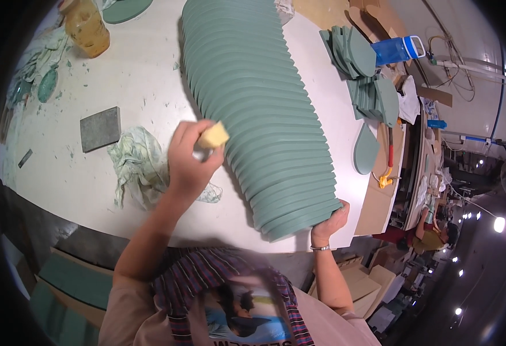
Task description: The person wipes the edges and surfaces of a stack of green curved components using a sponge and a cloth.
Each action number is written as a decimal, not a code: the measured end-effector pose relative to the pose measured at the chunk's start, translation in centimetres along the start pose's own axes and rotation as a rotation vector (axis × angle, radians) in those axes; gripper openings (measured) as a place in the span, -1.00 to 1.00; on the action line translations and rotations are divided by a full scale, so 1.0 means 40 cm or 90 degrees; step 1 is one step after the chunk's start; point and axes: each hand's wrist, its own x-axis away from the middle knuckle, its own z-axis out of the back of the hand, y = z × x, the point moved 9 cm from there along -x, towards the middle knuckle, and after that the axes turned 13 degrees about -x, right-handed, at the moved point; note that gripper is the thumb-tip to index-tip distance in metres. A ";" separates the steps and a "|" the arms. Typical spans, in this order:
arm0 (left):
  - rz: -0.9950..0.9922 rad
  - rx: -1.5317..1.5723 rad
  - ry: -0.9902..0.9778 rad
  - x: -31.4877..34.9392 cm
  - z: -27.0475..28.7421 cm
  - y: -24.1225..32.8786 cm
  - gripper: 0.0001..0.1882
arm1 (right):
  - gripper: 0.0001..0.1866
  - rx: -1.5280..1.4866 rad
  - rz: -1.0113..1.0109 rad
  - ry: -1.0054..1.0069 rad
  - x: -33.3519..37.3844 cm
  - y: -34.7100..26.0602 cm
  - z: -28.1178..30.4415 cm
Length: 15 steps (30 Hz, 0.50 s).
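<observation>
Green slabs (259,109), overlapping in one long row on your white surface (143,63) — likely stiff, chip-prone, best held by the edges; yellow block (214,136), probably soft, pinched in your left hand (191,157) — right hand (332,222) touching the row's near end, its fingers' closure unclear.

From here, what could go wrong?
1. The row of green pieces ends close to the table's near edge; if the right grip at that end slips, pieces might slide off.
2. The yellow block in the left grip could nudge pieces out of line.
3. The crumpled cloth beside that grip might snag.
</observation>
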 end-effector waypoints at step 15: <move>0.001 -0.004 0.047 -0.128 0.052 0.021 -0.64 | -0.53 0.049 0.028 -0.019 -0.001 -0.017 -0.008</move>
